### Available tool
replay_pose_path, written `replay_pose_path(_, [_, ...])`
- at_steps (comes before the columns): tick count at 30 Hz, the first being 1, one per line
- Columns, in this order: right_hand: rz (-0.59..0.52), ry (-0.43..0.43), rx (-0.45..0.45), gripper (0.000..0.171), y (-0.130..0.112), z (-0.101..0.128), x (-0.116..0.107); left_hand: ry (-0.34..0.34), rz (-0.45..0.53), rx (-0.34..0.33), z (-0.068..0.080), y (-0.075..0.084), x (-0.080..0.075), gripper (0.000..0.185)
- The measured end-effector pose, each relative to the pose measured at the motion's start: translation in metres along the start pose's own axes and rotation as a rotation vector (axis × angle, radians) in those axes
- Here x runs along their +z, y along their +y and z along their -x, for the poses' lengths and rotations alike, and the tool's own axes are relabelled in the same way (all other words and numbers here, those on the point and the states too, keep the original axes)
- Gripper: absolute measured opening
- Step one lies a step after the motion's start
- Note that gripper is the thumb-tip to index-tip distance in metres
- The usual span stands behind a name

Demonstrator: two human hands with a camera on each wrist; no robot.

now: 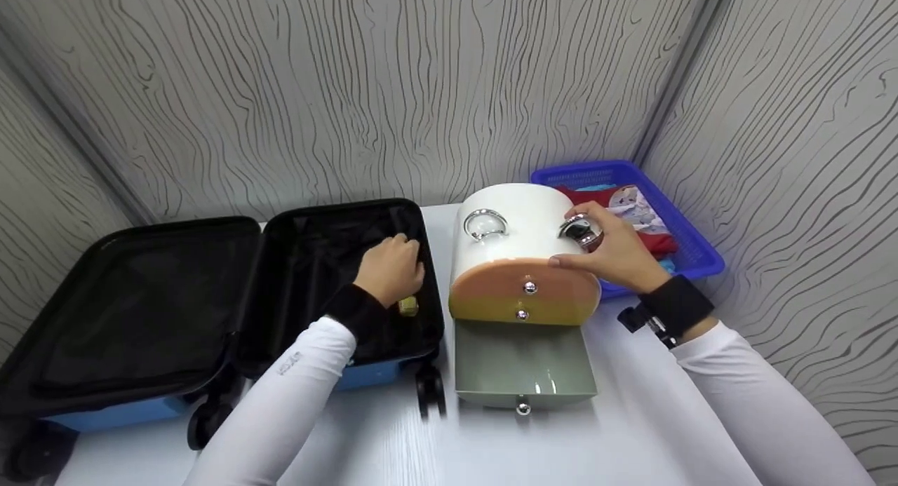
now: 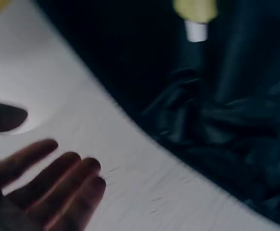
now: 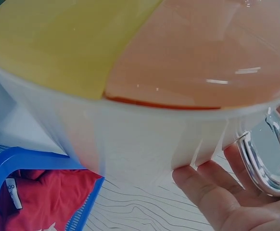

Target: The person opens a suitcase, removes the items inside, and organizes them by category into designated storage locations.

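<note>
A white rounded drawer box (image 1: 515,198) with an orange and yellow front and silver rings on top stands right of the suitcase. Its green bottom drawer (image 1: 525,360) is pulled out, bare inside. My right hand (image 1: 617,251) rests on the box's right side, thumb at the front edge; in the right wrist view its fingertips (image 3: 183,174) touch the white shell beside a silver ring (image 3: 267,159). Over the black-lined suitcase (image 1: 316,261) is my left hand (image 1: 394,268), holding nothing visible, fingers relaxed in the left wrist view. Near it lies a small yellow item (image 1: 408,306) with a white end.
The suitcase's other half (image 1: 154,304) lies open to the left. Behind the box, at the right, a blue plastic basket (image 1: 691,251) holds folded red, white and blue clothes (image 1: 635,205). Patterned wall panels (image 1: 393,86) close off the back and sides of the white tabletop (image 1: 505,451).
</note>
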State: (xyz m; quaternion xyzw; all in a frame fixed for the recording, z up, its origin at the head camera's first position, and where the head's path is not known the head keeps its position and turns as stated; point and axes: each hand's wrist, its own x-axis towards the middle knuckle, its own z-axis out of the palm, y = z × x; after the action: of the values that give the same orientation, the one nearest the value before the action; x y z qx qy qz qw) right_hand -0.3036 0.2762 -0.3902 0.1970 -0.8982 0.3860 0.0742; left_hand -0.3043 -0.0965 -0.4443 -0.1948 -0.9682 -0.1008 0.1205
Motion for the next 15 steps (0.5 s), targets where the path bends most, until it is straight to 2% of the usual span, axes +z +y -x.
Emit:
replay_pose_path(1, [-0.003,-0.002,0.003,0.066,0.0,0.0,0.0,-0.061,0.026,0.012,-0.005,-0.021,0.022,0.027])
replay_pose_path(3, [-0.004,-0.006,0.005,0.066,0.0,0.001,0.001,-0.205,0.051,-0.012,-0.01,-0.038,0.039,0.037])
replay_pose_path(5, [-0.004,-0.01,0.008,0.067,0.0,0.001,0.001,-0.244,0.028,0.004,-0.018,-0.068,0.08,0.04])
replay_pose_path(7, [-0.005,-0.012,0.007,0.066,-0.001,0.001,0.0,-0.246,0.001,0.021,-0.026,-0.094,0.12,0.038])
replay_pose_path(8, [-0.006,-0.013,0.007,0.066,-0.001,0.001,0.0,-0.265,-0.016,0.004,-0.027,-0.091,0.118,0.036])
replay_pose_path(9, [-0.007,-0.014,0.008,0.066,-0.001,0.001,-0.001,-0.256,-0.027,0.012,-0.029,-0.097,0.129,0.036])
replay_pose_path(10, [-0.009,-0.015,0.009,0.066,-0.002,0.001,-0.001,-0.249,-0.03,0.024,-0.028,-0.096,0.127,0.038])
replay_pose_path(15, [-0.002,-0.021,0.016,0.066,-0.002,0.003,-0.003,-0.35,-0.001,-0.018,-0.03,-0.075,0.113,0.047])
